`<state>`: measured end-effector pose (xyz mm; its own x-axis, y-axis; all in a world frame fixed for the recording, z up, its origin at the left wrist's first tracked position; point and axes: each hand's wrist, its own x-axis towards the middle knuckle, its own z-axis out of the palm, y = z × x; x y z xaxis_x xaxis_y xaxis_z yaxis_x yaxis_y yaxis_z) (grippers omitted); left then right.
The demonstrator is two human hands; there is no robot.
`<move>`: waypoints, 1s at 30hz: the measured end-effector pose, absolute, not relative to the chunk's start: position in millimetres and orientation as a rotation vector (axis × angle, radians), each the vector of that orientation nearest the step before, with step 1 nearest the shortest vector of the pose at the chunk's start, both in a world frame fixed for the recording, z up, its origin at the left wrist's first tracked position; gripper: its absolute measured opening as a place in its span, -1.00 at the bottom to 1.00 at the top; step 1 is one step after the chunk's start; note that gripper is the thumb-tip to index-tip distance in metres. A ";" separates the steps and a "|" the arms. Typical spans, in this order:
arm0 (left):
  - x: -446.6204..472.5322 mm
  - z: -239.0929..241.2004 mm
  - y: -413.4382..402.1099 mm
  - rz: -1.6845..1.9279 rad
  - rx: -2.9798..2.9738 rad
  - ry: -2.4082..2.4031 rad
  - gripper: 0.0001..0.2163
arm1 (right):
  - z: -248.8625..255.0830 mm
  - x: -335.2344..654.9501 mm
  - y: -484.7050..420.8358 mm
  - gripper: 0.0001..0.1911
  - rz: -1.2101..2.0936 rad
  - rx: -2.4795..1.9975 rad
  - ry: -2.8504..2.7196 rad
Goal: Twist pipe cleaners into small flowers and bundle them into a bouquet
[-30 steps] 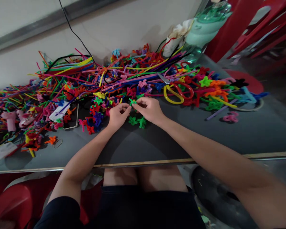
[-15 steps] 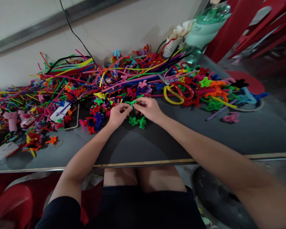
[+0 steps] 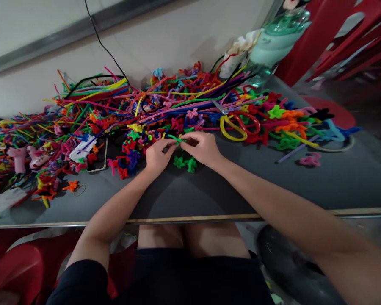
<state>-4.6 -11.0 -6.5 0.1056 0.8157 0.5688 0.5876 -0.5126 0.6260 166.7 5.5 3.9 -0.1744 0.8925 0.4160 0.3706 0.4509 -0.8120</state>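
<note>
Between my two hands is a short green pipe cleaner [image 3: 174,137], bent near its middle. My left hand [image 3: 158,156] pinches it from the left with thumb and fingers. From the right, my right hand [image 3: 201,146] grips it too, the fingertips of both hands almost meeting. Most of its lower part is hidden by the fingers. Just below the hands, two green pipe-cleaner flowers [image 3: 184,163] lie on the dark table [image 3: 190,195]. Left of my left hand sits a cluster of red and blue pipe-cleaner flowers [image 3: 131,159].
A long heap of coloured pipe cleaners [image 3: 92,106] runs along the wall. Scissors [image 3: 233,129] with yellow and red handles lie on its right part. A paper cup [image 3: 231,63] and a green bottle [image 3: 271,46] stand at the back right. A phone-like frame [image 3: 105,156] lies left.
The view has shifted slightly, so everything sits a little lower and to the right. My fingertips have drawn closer together on the green pipe cleaner; both hands keep hold of it.
</note>
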 end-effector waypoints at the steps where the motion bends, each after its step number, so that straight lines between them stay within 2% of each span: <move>1: -4.6 -6.6 -11.5 1.372 2.193 1.384 -0.92 | 4.5 167.0 4.4 -0.84 0.660 -1.095 -1.748; 6: -5.9 -6.5 -14.4 1.341 2.414 1.322 -0.89 | 2.8 166.8 1.9 -0.85 0.613 -1.134 -1.761; 13: -4.9 -4.6 -16.5 1.268 2.262 1.481 -0.90 | -3.8 164.3 7.4 -0.78 0.770 -1.168 -1.704; 22: -4.7 -4.8 -14.0 1.307 2.139 1.476 -0.91 | -6.7 160.1 14.3 -0.58 1.254 -1.065 -1.431; 30: -0.7 0.8 -16.4 1.288 2.077 1.524 -0.86 | -3.4 158.2 10.7 -0.59 1.214 -1.062 -1.351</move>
